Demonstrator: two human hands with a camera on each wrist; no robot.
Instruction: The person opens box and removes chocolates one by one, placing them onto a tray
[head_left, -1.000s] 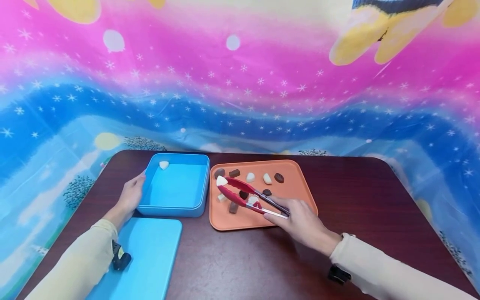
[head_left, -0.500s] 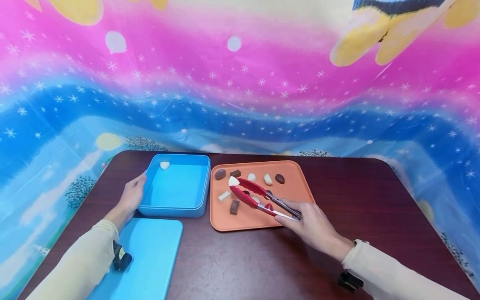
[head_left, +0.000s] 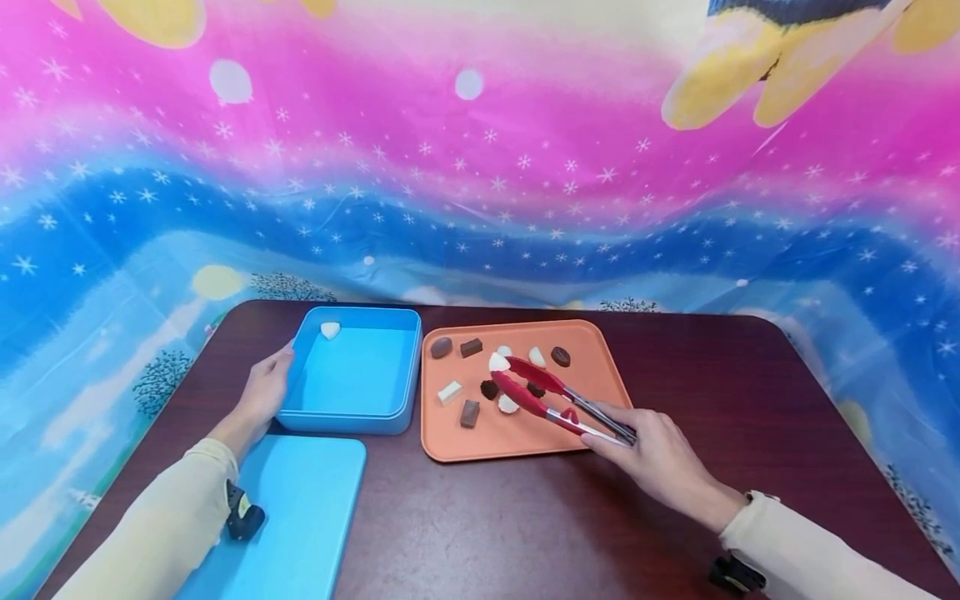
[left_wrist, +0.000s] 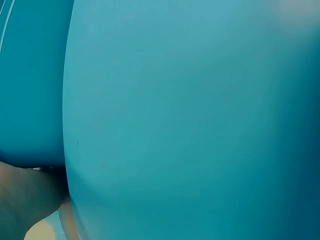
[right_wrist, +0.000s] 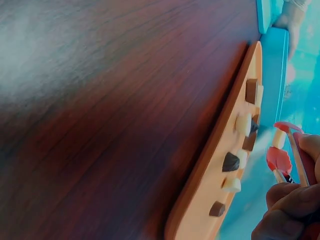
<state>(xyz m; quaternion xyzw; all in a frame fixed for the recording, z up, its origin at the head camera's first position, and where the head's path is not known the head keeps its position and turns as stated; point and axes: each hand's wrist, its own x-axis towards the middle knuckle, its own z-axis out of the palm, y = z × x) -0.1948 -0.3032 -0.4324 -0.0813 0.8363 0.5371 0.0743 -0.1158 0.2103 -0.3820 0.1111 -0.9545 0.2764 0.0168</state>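
Note:
At the left side of the blue box (head_left: 348, 371), my left hand (head_left: 266, 387) holds the outer wall near the rim; some fingers are hidden. One white chocolate (head_left: 330, 331) lies in the box's far left corner. My right hand (head_left: 663, 458) grips red-tipped metal tongs (head_left: 558, 404) above the orange tray (head_left: 450, 446). Between the tong tips sits a white chocolate (right_wrist: 279, 138), raised over the tray. Several brown and white chocolates lie on the tray, among them a brown block (head_left: 469, 414), a white bar (head_left: 449, 392) and a dark oval (head_left: 560, 357).
A flat blue lid (head_left: 300, 508) lies in front of the box, partly under the left forearm. Box and tray stand side by side on the dark wooden table (head_left: 712, 375). Behind them hangs a patterned cloth (head_left: 450, 192).
My right hand has moved the tongs, with the white chocolate in their tips, to the right across the tray. The left hand and box have stayed in place.

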